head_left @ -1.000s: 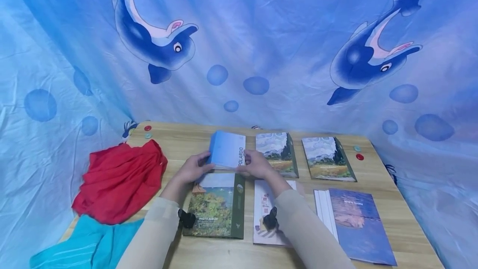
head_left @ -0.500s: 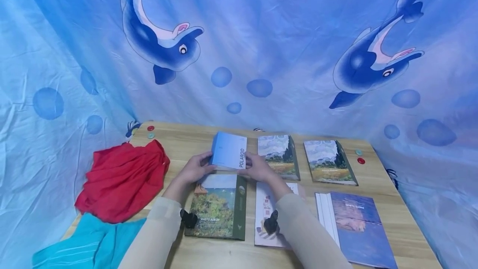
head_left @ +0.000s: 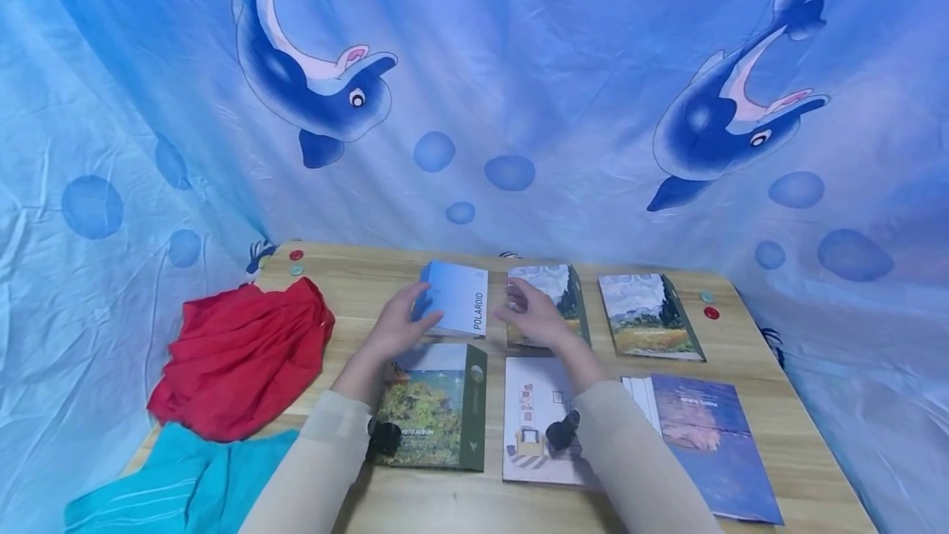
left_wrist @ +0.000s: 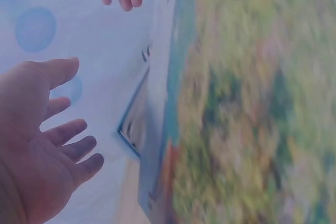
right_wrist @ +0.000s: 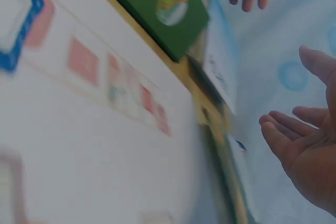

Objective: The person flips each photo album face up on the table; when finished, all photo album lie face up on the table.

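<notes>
A blue album marked POLAROID lies flat near the back of the table. My left hand hovers at its left edge, thumb and fingers spread apart. The left wrist view shows that hand with loose fingers and nothing in them. To the right of the blue album, my right hand is raised in front of a landscape-painting album, partly covering it. Its fingers are relaxed and hold nothing, as the right wrist view of the hand also shows.
A green-spined photo album, a white illustrated album and a purple-blue album lie nearer. Another landscape album is at right. Red cloth and turquoise cloth lie at left. A dolphin-print curtain hangs behind.
Both hands have let go of the blue album's sides and lifted a little. The right hand has moved to the right, away from it. The album stays in place.
</notes>
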